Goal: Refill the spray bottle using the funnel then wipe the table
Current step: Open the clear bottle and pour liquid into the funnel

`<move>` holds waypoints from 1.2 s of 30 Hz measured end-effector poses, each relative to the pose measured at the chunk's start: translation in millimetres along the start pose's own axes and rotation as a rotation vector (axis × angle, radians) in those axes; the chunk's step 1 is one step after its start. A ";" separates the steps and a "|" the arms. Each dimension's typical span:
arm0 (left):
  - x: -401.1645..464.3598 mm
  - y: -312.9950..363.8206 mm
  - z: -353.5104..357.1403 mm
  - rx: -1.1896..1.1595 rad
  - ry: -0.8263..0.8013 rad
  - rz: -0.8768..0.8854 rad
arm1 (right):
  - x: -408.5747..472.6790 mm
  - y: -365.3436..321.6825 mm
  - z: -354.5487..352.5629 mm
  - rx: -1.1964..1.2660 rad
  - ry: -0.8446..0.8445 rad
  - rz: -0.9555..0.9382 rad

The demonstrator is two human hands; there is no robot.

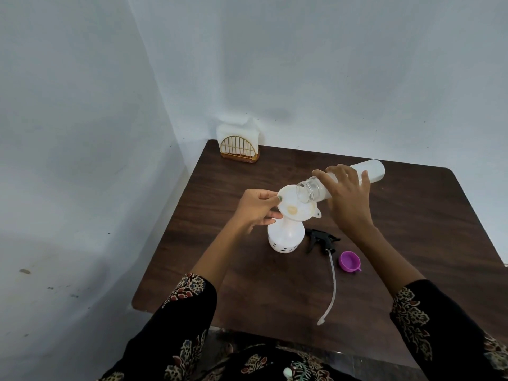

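Purple cap (349, 260): table (247, 284) centre, right of trigger head (321, 240).
Spray bottle (286, 237): upright mid-table, funnel (295, 206) seated in neck.
Left hand (257, 209): pinching funnel rim.
Right hand (347, 199): wrapped around tilted refill bottle (365, 174), mouth over funnel.
Napkin holder (239, 149): far left corner.

napkin holder (239, 149) (gold wire), purple cap (349, 260)

Dark wood-grain table (384, 243) is showing a dull sheen; funnel (295, 209) and spray bottle (286, 237) are looking like smooth white plastic; gold wire holder (239, 149) at the far-left corner is gleaming like metal.
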State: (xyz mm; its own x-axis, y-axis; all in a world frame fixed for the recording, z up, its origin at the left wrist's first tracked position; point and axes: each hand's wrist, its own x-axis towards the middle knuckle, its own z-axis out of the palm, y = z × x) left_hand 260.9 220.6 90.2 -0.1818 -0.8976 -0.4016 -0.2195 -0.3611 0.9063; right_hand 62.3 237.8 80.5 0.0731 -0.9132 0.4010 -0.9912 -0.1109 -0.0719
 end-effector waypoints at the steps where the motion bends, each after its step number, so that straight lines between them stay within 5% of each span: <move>1: 0.0 0.2 0.0 0.000 0.000 0.000 | 0.1 0.4 0.7 -0.007 -0.001 -0.003; 36: 2.3 0.9 -7.8 0.006 0.000 -0.013 | 5.3 0.0 6.8 -0.053 0.030 -0.020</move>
State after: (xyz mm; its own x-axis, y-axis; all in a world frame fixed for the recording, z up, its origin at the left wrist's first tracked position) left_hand 267.8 216.2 91.0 -0.1786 -0.8931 -0.4129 -0.2275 -0.3708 0.9004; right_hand 63.4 230.3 76.4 0.0901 -0.8988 0.4291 -0.9941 -0.1073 -0.0159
